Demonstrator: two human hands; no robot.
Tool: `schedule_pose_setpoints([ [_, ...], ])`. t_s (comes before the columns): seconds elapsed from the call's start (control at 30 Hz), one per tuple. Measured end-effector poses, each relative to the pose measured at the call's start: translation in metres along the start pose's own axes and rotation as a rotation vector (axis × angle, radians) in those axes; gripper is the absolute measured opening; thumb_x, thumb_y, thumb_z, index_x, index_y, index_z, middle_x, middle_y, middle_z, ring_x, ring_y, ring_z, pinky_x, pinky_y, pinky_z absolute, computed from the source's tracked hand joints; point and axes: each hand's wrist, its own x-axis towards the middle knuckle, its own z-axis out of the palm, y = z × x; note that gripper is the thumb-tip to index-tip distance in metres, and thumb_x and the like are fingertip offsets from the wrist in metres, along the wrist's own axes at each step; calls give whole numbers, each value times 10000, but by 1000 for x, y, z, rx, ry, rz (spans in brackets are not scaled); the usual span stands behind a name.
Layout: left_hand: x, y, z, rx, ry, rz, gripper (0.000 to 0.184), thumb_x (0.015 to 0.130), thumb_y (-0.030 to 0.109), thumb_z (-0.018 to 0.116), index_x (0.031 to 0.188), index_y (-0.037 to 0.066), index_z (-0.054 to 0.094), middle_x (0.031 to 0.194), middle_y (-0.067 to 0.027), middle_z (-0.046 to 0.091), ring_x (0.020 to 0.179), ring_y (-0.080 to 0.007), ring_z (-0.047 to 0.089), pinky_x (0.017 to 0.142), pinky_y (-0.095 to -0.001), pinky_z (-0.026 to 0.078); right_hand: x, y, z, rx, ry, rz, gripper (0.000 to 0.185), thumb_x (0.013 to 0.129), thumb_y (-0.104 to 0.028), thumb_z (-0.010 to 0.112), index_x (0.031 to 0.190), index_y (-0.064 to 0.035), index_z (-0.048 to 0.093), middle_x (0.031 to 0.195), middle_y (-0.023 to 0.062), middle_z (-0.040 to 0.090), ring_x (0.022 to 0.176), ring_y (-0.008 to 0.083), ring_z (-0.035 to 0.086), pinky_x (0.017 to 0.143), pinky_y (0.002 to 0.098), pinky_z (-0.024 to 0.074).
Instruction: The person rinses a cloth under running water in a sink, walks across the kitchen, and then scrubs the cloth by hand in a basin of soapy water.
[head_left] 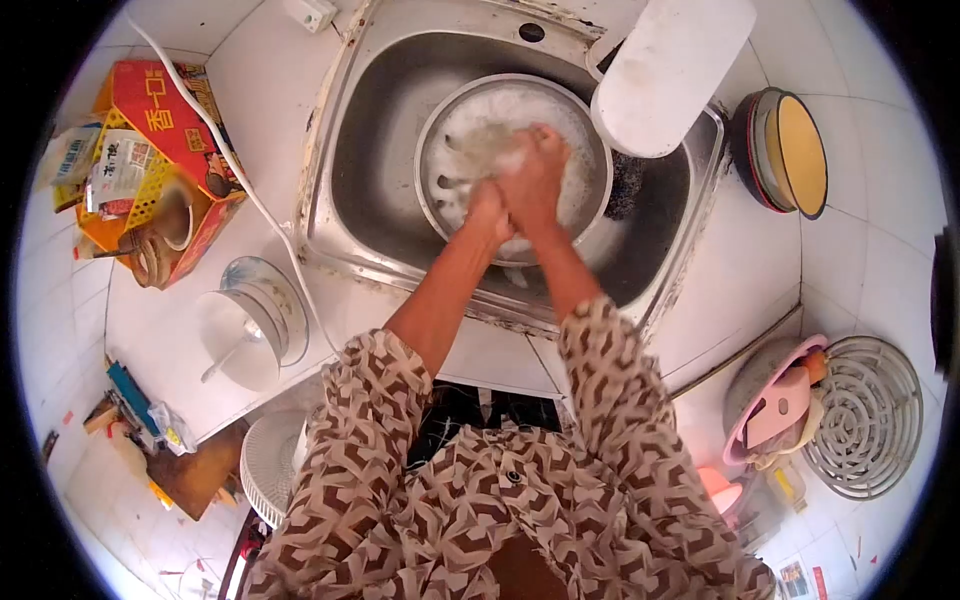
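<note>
A round metal basin full of white suds sits inside the steel sink. Both hands are together over the basin, close to its middle. My left hand and my right hand have their fingers curled and pressed against each other. A pale, blurred thing extends up and left from the fingers over the foam; what it is cannot be made out. Which is held by which hand is hidden where they meet.
A white oblong fixture overhangs the sink's upper right. Bowls and a red box stand at left, with a white cable between. Stacked pans, a pink basin and a round rack are at right.
</note>
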Motion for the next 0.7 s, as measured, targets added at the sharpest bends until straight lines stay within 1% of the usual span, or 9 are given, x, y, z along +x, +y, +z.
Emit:
schedule_pose_setpoints([
  [0.1, -23, 1, 25, 161, 40, 29, 324, 920, 216, 364, 1191, 83, 480, 1135, -98, 544, 1002, -244, 551, 813, -397, 491, 23, 21, -7, -47, -324, 227, 279, 693, -122, 598, 954, -24, 599, 1119, 182, 496, 1084, 350, 431, 953, 430, 332],
  [0.17, -6, 4, 10, 51, -12, -26, 348, 935, 244, 375, 1214, 56, 462, 1183, -116, 531, 1049, -256, 539, 877, -404, 461, 15, 12, -11, 188, -172, 318, 262, 718, -120, 583, 966, -40, 614, 1127, 174, 500, 1091, 351, 429, 959, 424, 334],
  [0.27, 12, 11, -18, -29, -177, -104, 380, 941, 284, 381, 1226, 43, 452, 1209, -125, 524, 1079, -264, 530, 913, -417, 443, -24, -47, -29, 103, 29, -58, 191, 732, -155, 613, 890, -49, 616, 989, 183, 552, 1030, 362, 499, 848, 452, 405],
  [0.37, -2, 13, -11, 58, -92, -57, 407, 941, 324, 381, 1227, 44, 452, 1212, -126, 523, 1089, -268, 526, 920, -430, 437, -34, -53, -22, 142, -92, 18, 221, 740, -159, 601, 955, -123, 637, 1066, 165, 550, 1034, 354, 467, 916, 410, 365],
  [0.43, -18, 1, 1, 144, 60, 4, 425, 941, 351, 381, 1227, 45, 451, 1214, -126, 522, 1095, -271, 522, 924, -438, 433, -16, -23, -10, 194, -161, 211, 204, 760, -186, 597, 951, -130, 640, 1048, 168, 562, 1026, 345, 481, 909, 411, 366],
  [0.53, -36, 9, 13, 140, 47, 78, 483, 932, 416, 381, 1239, 48, 442, 1225, -124, 516, 1116, -273, 511, 941, -450, 416, 11, 52, 18, 113, -294, 399, 232, 822, -235, 557, 985, -87, 628, 1084, 167, 566, 1023, 342, 496, 919, 402, 354],
  [0.6, -45, 29, 16, 76, -51, 122, 559, 916, 492, 382, 1262, 54, 424, 1242, -119, 505, 1144, -271, 493, 968, -457, 390, 5, 107, 28, 8, -253, 149, 311, 852, -264, 531, 1079, -57, 577, 1109, 180, 559, 1049, 355, 486, 933, 404, 345],
  [0.63, -43, 39, 13, 21, -181, 206, 625, 904, 527, 380, 1311, 54, 369, 1310, -122, 441, 1214, -290, 420, 997, -518, 327, 6, 112, 27, -41, -231, 20, 352, 867, -279, 519, 1126, -42, 552, 1122, 186, 555, 1062, 361, 481, 939, 404, 340],
  [0.7, -43, 51, 10, 47, -34, 183, 660, 897, 541, 385, 1335, 49, 334, 1349, -120, 395, 1242, -308, 374, 996, -574, 281, -9, 97, 24, 19, -164, 198, 448, 877, -296, 511, 1212, -1, 461, 1148, 217, 538, 1087, 380, 468, 962, 407, 324],
])
